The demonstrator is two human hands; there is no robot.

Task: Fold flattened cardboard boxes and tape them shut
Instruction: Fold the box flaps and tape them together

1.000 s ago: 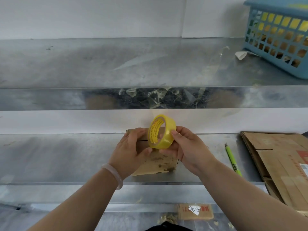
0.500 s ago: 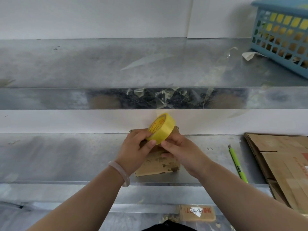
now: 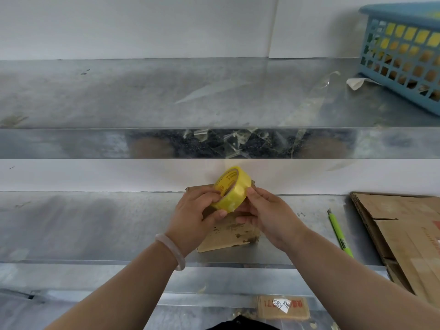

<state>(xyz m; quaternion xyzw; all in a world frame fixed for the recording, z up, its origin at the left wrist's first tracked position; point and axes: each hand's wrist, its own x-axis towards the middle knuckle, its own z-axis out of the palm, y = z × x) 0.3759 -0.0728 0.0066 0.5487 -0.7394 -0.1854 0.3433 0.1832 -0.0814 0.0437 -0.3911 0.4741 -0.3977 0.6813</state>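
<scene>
Up close, the fingers (image 3: 209, 195) of the left hand (image 3: 192, 217) curl over the printed side face of the tape roll (image 3: 234, 189), with the thumb pressed up against its lower edge; the fingers (image 3: 256, 194) of the right hand (image 3: 269, 219) pinch the roll's glossy yellow outer band from the other side; both hands thus grip the roll between them, tilted, directly above the small cardboard box (image 3: 227, 235); whether the roll touches the box I cannot tell. A pale bracelet (image 3: 170, 251) circles the left wrist, just left of the box. The box stands on the metal table (image 3: 95, 222), near its front edge, its stained front face showing below the hands. To the right of the box, apart from it, a green pen-shaped tool (image 3: 339, 234) lies on the table; farther right lies a stack of flattened cardboard (image 3: 404, 236), which overhangs the table's front edge. Above and behind the box runs a metal shelf (image 3: 119, 91); clear tape scraps (image 3: 226, 141) cling to its front lip straight above the box; a blue basket (image 3: 404, 51) sits at the shelf's far right end, up and to the right of the box. Below and in front of the box, on a lower level, lies a cardboard piece (image 3: 283, 307) bearing a handwritten white label.
</scene>
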